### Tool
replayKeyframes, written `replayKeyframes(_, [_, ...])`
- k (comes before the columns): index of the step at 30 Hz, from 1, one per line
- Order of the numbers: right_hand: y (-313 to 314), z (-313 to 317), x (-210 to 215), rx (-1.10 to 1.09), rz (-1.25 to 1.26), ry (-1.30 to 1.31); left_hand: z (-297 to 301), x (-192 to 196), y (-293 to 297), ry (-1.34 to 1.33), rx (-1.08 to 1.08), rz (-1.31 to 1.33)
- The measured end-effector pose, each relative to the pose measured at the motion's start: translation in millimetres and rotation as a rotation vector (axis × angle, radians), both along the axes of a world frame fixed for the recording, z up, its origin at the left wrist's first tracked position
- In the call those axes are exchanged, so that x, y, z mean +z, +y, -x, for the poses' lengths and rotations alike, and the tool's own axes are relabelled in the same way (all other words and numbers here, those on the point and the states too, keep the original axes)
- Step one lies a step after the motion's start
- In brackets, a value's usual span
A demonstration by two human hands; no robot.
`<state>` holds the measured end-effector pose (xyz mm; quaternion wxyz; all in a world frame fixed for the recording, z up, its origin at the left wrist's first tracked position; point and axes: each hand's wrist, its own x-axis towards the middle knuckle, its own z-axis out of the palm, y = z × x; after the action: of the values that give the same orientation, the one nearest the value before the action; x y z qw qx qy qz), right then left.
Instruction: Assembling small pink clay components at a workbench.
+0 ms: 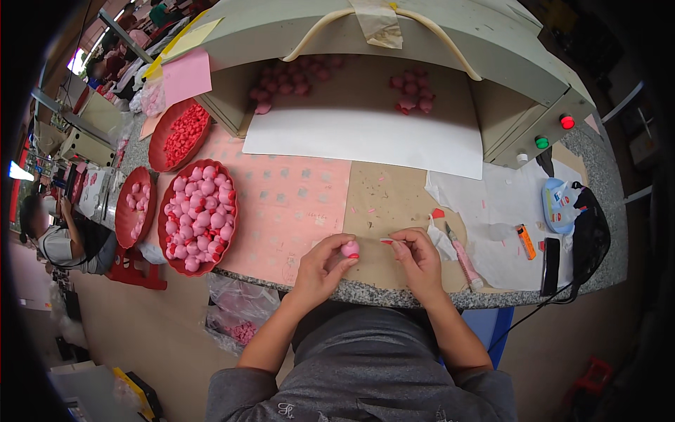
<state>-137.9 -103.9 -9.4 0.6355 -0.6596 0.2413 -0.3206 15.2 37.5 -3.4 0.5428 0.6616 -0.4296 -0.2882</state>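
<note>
Between the thumb and fingers of my left hand [320,269] is a small pink round toy piece [350,248] with red at its lower side. My right hand [420,266], a short gap away, pinches a tiny flat red and whitish bit [387,242]; its exact kind is too small to tell. Both hands are over brown paper [376,200] near the bench's front edge. To the left, a red scalloped bowl [169,247] is heaped with similar pink and red pieces [200,218]. Close to my right hand lies a craft knife [460,257] with a pinkish handle.
A grey box-shaped machine [506,130] spans the back, with pink pieces [413,90] on white board [365,141] inside. Two more red bowls [153,158] stand left. An orange lighter [525,242], a black strip [550,267] and a black bag [590,235] lie right. Another person [77,243] sits far left.
</note>
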Motion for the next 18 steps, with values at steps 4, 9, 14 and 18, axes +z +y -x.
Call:
replayKeyframes(4, [0.2, 0.0, -0.9, -0.006, 0.006, -0.009, -0.3, -0.6, -0.5, 0.006, -0.003, 0.013])
replayKeyframes(9, [0.8, 0.2, 3.2, 0.029, -0.018, 0.010, -0.7, -1.0, 0.7, 0.009, -0.005, 0.005])
replayKeyframes(14, [0.7, 0.8, 3.3, 0.026, -0.016, 0.022, -0.5, -0.8, 0.1, 0.003, -0.004, 0.006])
replayKeyframes(18, [0.1, 0.7, 2.4, 0.026, -0.001, 0.022, -0.1, -0.2, -0.1, -0.007, -0.003, 0.021])
